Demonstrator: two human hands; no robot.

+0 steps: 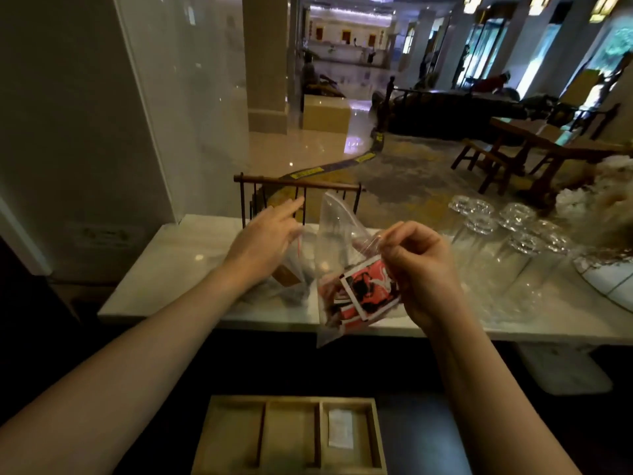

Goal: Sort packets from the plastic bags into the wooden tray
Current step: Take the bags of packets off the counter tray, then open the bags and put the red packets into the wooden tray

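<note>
My right hand (pixel 423 269) pinches the top of a clear plastic bag (pixel 337 248) that hangs above the marble counter's front edge. Several red and black packets (pixel 363 296) lie in the bag's lower part. My left hand (pixel 270 234) is open with fingers spread, reaching forward over a second clear bag (pixel 291 272) that lies on the counter with dark and brown packets inside. Below, near the bottom of the view, a wooden tray (pixel 291 401) with three compartments sits on a dark surface. One white packet (pixel 340 428) lies in its right compartment.
A white marble counter (pixel 164 269) runs across the middle. Several upturned clear glasses (pixel 507 234) stand on its right side. A dark wooden rack (pixel 298 185) stands at the counter's back. Beyond are a hotel lobby with chairs, tables and distant people.
</note>
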